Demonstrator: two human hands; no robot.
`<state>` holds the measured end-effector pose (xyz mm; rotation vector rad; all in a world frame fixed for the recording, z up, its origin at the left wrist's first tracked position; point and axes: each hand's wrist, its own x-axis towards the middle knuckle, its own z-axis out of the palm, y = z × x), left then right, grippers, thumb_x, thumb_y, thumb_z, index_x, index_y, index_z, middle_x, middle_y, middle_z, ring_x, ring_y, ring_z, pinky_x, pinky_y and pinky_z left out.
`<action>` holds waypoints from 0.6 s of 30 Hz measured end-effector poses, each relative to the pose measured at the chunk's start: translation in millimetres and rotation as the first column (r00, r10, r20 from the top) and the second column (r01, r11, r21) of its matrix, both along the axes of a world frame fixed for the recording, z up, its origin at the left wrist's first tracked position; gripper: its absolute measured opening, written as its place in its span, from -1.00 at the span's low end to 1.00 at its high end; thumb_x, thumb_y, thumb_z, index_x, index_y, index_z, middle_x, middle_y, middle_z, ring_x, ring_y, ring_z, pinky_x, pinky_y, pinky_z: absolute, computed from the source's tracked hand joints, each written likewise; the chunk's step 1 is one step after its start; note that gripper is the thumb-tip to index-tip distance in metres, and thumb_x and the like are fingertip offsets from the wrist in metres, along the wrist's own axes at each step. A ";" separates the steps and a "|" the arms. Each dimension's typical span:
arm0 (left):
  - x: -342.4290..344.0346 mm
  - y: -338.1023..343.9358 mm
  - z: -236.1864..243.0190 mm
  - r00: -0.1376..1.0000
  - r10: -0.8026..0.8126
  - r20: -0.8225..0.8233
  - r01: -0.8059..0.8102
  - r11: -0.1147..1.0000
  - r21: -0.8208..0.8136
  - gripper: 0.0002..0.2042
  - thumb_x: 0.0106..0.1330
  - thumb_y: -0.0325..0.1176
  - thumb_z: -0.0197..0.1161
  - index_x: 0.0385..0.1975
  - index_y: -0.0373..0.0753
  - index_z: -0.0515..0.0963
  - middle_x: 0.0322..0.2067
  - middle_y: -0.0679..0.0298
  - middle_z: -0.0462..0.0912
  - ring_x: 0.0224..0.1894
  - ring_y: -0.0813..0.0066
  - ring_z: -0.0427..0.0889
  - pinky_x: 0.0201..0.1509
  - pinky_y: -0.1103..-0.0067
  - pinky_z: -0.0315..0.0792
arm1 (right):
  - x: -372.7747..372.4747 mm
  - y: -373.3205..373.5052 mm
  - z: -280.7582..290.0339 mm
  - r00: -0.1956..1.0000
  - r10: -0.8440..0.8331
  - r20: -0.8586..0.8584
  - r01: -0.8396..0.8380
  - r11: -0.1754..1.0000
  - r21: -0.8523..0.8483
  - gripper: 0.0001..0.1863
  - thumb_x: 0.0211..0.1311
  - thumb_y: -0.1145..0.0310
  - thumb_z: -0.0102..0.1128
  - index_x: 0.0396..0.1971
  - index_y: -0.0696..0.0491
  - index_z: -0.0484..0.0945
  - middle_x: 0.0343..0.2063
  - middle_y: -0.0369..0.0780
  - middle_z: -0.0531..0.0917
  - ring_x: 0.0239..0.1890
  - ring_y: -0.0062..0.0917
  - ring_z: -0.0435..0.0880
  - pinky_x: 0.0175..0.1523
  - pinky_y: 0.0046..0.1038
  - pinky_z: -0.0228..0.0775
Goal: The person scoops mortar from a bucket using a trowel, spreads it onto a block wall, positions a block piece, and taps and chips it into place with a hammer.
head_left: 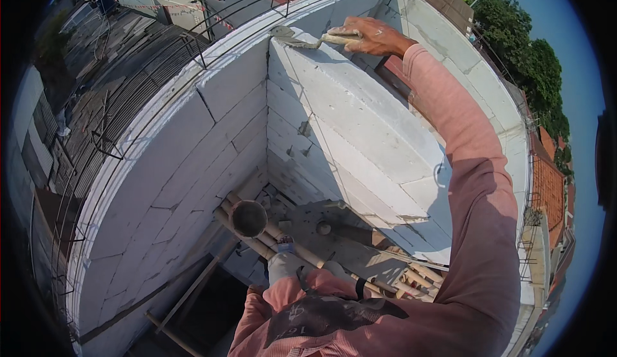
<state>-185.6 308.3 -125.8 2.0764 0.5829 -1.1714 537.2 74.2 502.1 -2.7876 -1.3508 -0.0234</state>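
My right hand [362, 35] grips the wooden handle of a trowel [292, 39] at the top end of an inner white block wall [347, 119], where it meets the outer wall [154, 183]. Grey mortar shows on the blade, which lies on or just over the block's top. My left hand [256, 291] is only slightly visible low beside my body, its fingers hidden. A round bucket [248, 219], dirty grey inside, rests on bamboo poles [225, 215] beside my feet.
Steel bars [193, 45] run along the outer wall's top, with corrugated roofs [148, 55] beyond. A bamboo platform [411, 280] and a dark opening [202, 318] lie below. Another block wall [450, 42] stands at the upper right, with trees [536, 74] and tiled roofs [549, 190] outside it.
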 end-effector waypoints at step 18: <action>63.2 -68.0 11.5 0.898 0.439 0.003 -0.438 0.896 -0.075 -0.31 0.23 0.23 0.13 0.16 -0.24 0.45 0.06 -0.08 0.57 0.18 -0.04 0.51 0.20 0.25 0.40 | -109.4 -60.2 -7.2 0.953 -0.118 0.279 0.158 0.980 -0.125 -0.53 0.21 0.42 0.24 0.15 -0.20 0.51 -0.06 -0.25 0.52 -0.10 -0.23 0.64 -0.05 -0.20 0.53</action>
